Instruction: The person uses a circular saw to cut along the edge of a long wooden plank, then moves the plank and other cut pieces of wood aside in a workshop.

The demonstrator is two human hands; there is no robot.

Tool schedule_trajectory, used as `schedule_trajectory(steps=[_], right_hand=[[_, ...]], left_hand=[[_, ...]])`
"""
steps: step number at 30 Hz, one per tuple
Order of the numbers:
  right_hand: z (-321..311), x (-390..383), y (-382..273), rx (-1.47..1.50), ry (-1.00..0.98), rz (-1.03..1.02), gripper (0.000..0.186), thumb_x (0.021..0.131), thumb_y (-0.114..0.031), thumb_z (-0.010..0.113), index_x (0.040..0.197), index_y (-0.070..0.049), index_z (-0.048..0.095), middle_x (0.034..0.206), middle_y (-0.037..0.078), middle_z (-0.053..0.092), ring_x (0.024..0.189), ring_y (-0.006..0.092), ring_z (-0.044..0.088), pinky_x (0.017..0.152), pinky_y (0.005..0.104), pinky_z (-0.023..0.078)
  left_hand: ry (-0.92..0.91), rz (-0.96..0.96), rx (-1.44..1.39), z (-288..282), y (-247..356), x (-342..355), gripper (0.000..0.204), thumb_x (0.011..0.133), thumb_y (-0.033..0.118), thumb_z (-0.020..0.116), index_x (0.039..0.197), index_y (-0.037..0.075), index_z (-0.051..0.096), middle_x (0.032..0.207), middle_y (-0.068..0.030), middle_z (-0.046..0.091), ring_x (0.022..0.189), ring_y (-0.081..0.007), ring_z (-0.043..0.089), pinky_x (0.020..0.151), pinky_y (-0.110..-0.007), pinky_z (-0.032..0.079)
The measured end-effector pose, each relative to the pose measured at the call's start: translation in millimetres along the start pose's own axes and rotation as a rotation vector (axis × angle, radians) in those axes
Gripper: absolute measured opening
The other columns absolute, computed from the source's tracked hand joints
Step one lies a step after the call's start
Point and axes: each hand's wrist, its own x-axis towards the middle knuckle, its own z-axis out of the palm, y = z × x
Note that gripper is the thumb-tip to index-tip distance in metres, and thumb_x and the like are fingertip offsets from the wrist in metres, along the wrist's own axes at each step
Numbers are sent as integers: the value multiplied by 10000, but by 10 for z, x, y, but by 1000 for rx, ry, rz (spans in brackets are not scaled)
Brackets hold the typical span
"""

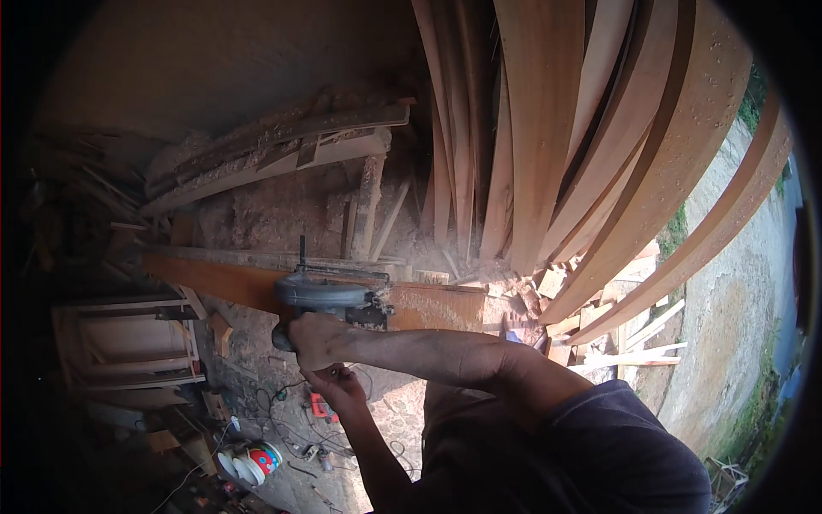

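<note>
Midway along the orange-brown plank (223, 283), your right hand (317, 341) grips the grey power tool (321, 295); whether your left hand (342, 388), just below, pinches anything cannot be told. Shavings (437, 301) litter the right stretch, seemingly worked; the cleaner left seemingly remains.

Single wide fisheye view, from head height, facing down, fairly near a long orange-brown wooden board (441, 310) below.

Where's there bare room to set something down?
The board looks bare left of the power tool; so does the pale ground between leaning planks and grass. Crowded: the floor below the left hand, with cables and a bucket; the planks' feet, with offcuts.
</note>
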Motion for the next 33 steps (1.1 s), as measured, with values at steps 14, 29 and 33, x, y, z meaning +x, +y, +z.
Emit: schedule_trajectory(steps=[14, 29, 33], right_hand=[[67, 265, -13, -15, -100, 49, 308, 711, -65, 663, 989, 43, 740, 963, 287, 734, 974, 416, 739, 800, 472, 612], [200, 580, -90, 12, -31, 27, 253, 725, -104, 663, 901, 48, 763, 892, 299, 726, 935, 422, 739, 810, 477, 613], [227, 676, -147, -12, -35, 36, 281, 739, -137, 677, 939, 44, 757, 915, 298, 728, 959, 419, 735, 838, 479, 606]], left_hand=[[31, -7, -36, -44, 80, 188, 543, 953, 694, 577, 1182, 204, 617, 783, 67, 569, 622, -55, 475, 535, -210, 364], [67, 14, -91, -210, 142, 574, 610, 958, 717, 548, 1186, 158, 634, 817, 45, 562, 656, -62, 469, 598, -224, 378], [99, 12, -93, -133, 222, 579, 637, 942, 743, 546, 1149, 149, 647, 765, 52, 531, 619, -60, 456, 555, -219, 359]])
